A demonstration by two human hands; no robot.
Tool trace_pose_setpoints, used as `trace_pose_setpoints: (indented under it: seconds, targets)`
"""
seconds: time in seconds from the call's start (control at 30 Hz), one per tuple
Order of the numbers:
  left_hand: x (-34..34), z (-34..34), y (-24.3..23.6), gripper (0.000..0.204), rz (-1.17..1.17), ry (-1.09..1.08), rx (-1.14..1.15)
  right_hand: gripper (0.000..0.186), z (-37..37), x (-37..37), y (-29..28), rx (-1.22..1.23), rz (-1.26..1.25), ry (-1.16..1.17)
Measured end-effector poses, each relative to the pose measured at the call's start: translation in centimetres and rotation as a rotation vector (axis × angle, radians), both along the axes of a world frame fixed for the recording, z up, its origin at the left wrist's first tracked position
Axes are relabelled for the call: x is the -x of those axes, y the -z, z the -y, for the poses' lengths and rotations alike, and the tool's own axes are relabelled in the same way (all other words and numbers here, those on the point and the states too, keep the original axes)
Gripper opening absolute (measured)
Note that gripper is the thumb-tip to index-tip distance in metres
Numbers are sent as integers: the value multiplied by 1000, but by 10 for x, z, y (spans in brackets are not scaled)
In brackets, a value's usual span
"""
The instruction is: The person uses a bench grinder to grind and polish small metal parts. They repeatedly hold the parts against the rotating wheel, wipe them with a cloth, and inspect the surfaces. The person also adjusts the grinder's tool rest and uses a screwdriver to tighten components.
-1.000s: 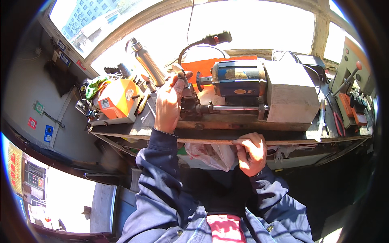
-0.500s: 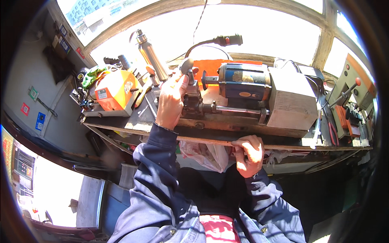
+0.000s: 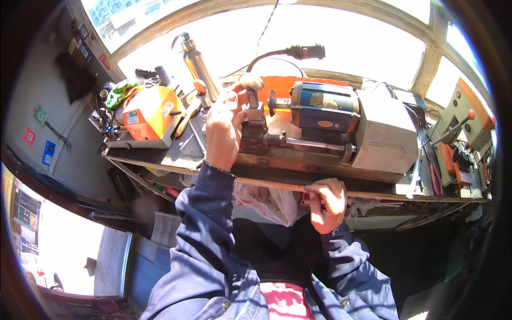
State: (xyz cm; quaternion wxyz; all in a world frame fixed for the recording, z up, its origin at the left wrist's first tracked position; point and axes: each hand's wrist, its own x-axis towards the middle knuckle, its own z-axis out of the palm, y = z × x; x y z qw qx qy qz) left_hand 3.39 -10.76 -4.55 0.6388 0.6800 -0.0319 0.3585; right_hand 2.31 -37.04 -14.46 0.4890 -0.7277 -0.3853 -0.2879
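What looks like a key-cutting machine stands on the bench, with a blue motor (image 3: 326, 105), a small wheel (image 3: 272, 103) on its shaft and a sliding rod (image 3: 314, 144) below. At its left end, my left hand (image 3: 224, 130) is closed around part of the clamp (image 3: 255, 113), beside the round-headed clamp knob (image 3: 252, 82). My fingers hide whatever small thing may be there. Lower right, my right hand (image 3: 328, 205) has its fingers curled over the front bench edge (image 3: 288, 186).
Behind my left hand stand a steel bottle (image 3: 200, 66) and an orange machine (image 3: 152, 114). A gooseneck lamp (image 3: 305, 51) arches over the motor. To the right are a grey block cover (image 3: 385, 130), pliers (image 3: 435, 178) and a lever machine (image 3: 461, 130). A plastic bag (image 3: 269, 202) hangs below.
My left hand has shifted slightly and its fingers have changed position at the clamp, where the knob is now turned differently. My right hand stays at the bench edge. The view has tilted a little.
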Motion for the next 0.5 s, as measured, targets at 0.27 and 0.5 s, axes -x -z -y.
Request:
trace_pose_setpoints:
  seconds: [0.27, 0.5]
  targets:
    - [9, -1, -4, 37, -80, -174, -295, 24, -4, -1, 1, -18, 41, -1]
    - [-2, 2, 6, 39, 25, -102, -109, 30, 6, -4, 9, 13, 41, -3]
